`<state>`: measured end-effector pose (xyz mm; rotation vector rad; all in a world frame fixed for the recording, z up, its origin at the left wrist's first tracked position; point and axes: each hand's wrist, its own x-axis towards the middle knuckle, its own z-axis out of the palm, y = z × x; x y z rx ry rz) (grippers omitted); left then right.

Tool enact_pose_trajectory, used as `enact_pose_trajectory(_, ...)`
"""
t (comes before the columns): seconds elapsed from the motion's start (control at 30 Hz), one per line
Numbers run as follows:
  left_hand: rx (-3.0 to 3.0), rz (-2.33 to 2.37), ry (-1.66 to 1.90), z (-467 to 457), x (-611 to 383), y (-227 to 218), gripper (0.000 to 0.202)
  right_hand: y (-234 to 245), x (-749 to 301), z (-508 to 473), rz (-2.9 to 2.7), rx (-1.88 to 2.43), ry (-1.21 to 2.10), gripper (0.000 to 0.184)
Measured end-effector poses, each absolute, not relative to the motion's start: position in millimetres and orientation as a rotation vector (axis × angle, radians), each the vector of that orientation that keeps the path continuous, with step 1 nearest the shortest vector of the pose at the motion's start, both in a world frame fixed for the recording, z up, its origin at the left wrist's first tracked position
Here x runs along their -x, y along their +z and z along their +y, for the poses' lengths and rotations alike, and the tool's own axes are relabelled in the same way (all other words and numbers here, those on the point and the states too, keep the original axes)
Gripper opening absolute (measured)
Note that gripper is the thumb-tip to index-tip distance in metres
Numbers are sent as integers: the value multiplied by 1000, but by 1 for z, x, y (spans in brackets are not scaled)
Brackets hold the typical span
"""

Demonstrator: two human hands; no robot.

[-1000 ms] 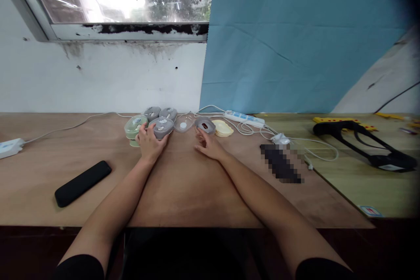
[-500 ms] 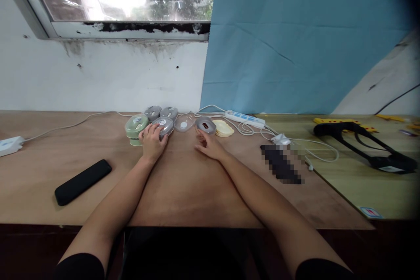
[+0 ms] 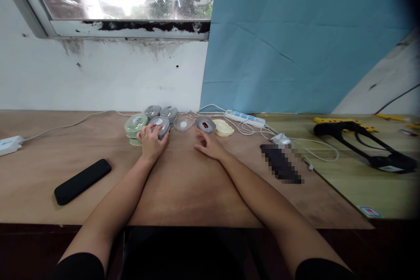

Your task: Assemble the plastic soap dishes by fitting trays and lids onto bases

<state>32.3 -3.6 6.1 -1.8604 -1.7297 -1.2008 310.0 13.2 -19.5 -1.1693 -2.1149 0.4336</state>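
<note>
My left hand (image 3: 150,143) is curved round the near side of a grey container with a clear lid (image 3: 160,125), thumb on the right and fingers on the left. Close to its fingers, a green lidded container (image 3: 135,125) stands on a green base. My right hand (image 3: 210,145) rests with thumb and fingers apart, its fingertips at the near left edge of a round grey dish (image 3: 206,125) with a dark oval in the middle. Between the hands lies a clear lid (image 3: 183,123) with a white round spot.
Behind are two more grey containers (image 3: 169,113). Right of the dish lie cream scalloped plates (image 3: 223,127), a white power strip (image 3: 245,118) and tangled cables. A black phone-like slab (image 3: 83,181) lies at left, a black strap-like frame (image 3: 364,146) at far right.
The grey container at my left hand has shifted slightly left, and my left fingers have slid from its top toward its near left side. My right hand stays put.
</note>
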Motion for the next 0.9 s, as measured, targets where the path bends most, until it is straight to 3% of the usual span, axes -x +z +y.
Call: enact_pose_trajectory(0.9,1852,-1699,-1318,-2,-30,7,35,-17,-310,12,-2121,1186,427,76)
